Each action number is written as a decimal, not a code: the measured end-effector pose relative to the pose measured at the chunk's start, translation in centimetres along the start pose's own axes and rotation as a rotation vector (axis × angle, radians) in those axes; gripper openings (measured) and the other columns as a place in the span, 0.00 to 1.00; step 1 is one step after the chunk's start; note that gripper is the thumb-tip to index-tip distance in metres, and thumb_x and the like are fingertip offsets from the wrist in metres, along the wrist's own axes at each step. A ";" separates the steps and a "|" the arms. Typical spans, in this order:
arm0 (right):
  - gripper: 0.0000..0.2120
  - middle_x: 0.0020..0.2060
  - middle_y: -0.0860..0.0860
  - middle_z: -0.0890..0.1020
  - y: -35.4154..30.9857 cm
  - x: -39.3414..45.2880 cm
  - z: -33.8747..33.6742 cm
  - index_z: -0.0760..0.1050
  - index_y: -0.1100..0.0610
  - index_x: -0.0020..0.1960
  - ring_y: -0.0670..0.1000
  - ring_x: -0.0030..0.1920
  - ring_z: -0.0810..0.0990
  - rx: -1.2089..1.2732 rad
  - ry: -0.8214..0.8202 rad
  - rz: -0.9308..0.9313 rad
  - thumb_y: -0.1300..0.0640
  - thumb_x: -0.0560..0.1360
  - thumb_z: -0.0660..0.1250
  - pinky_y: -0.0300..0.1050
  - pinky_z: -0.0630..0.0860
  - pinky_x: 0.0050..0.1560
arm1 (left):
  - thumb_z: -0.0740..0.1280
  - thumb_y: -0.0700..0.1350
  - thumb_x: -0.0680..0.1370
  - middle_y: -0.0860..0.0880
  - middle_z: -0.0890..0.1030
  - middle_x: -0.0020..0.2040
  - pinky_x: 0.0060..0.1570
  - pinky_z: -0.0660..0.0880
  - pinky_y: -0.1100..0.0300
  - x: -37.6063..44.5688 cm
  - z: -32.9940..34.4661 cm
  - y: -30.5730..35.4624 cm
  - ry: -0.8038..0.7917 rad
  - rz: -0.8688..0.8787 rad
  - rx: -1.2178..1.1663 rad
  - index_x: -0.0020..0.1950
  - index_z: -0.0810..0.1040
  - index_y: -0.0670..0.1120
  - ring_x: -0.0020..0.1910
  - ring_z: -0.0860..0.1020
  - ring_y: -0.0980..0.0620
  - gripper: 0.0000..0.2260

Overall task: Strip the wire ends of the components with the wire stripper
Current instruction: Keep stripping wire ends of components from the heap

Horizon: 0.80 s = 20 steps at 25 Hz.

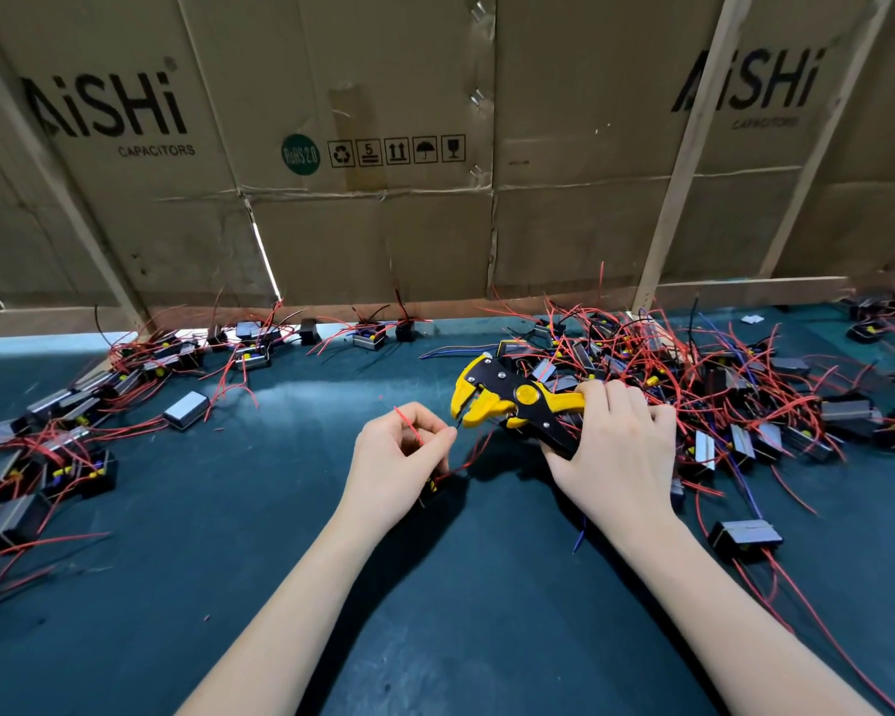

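Wire stripper (518, 405) at frame centre, long axis running left to right, jaws pointing left toward a thin wire end (454, 423). Right hand (611, 447) clenched round its handles. Left hand (401, 452) pinching red wire (409, 426) of a component (431, 489) low on green worktop (466, 612). Tangled component pile (719, 385) right, processed group (73, 416) left, cardboard wall (383, 147) behind.

Wire stripper (518, 405): glossy yellow plastic handles over matt black plates, small shiny metal rivets. Components (186, 410): black plastic housings with dull grey metallic-looking faces, leads in smooth red plastic insulation (409, 428), a few blue or black. Table mat (435, 612): dark teal, slight sheen, smooth; backdrop is matt brown corrugated cardboard (383, 240) with rough pale wood battens (688, 162).
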State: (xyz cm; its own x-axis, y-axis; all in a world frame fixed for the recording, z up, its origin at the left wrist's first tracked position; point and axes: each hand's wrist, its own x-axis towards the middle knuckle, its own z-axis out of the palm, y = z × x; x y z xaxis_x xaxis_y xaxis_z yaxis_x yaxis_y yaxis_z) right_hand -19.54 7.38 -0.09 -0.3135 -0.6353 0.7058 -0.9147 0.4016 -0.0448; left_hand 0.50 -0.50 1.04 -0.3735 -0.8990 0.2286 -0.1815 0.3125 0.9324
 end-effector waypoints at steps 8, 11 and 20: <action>0.24 0.35 0.53 0.78 0.4 0.2 0.0 0.75 0.59 0.43 0.58 0.37 0.77 0.011 0.013 -0.037 0.40 0.63 0.75 0.51 0.65 0.42 | 0.69 0.39 0.76 0.52 0.76 0.25 0.32 0.71 0.65 0.1 -0.1 -0.4 -0.030 0.021 0.020 0.37 0.77 0.45 0.26 0.71 0.55 0.08; 0.24 0.34 0.53 0.78 0.5 0.3 -0.2 0.75 0.59 0.42 0.58 0.36 0.77 0.020 -0.003 -0.037 0.39 0.63 0.76 0.50 0.65 0.41 | 0.69 0.39 0.76 0.51 0.75 0.25 0.32 0.71 0.66 0.1 -0.1 -0.5 -0.031 0.028 0.014 0.37 0.77 0.45 0.26 0.71 0.56 0.08; 0.24 0.23 0.52 0.75 0.4 0.4 -0.9 0.73 0.58 0.29 0.57 0.23 0.74 0.066 -0.071 -0.019 0.43 0.56 0.82 0.40 0.60 0.31 | 0.70 0.38 0.76 0.52 0.75 0.25 0.32 0.70 0.68 0.0 0.0 -0.5 -0.042 0.048 0.015 0.38 0.77 0.43 0.26 0.71 0.57 0.07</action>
State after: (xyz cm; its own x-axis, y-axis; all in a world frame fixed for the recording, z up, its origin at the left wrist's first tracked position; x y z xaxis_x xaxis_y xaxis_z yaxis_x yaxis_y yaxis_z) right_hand -19.78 7.86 0.84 -0.3113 -0.6887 0.6548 -0.9347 0.3464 -0.0800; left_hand 0.62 -0.68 0.59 -0.4199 -0.8692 0.2612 -0.1757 0.3602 0.9162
